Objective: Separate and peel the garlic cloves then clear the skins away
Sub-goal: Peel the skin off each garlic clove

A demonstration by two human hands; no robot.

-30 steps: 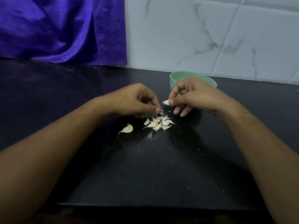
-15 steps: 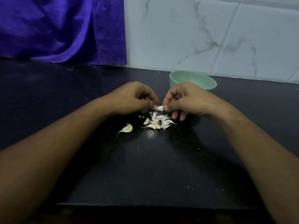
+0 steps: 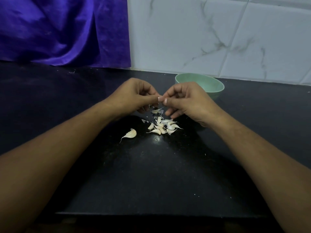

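Black counter (image 3: 151,174), tiled wall behind. Cloves (image 3: 162,126) & skins (image 3: 145,121) are heaped mid-counter; a green bowl (image 3: 217,83) is set near the back edge. Left hand (image 3: 134,96) & right hand (image 3: 186,100) are curled, tips pinched together, prob. on a hidden clove. Peeling is judged underway; its skin must be nail-picked next.
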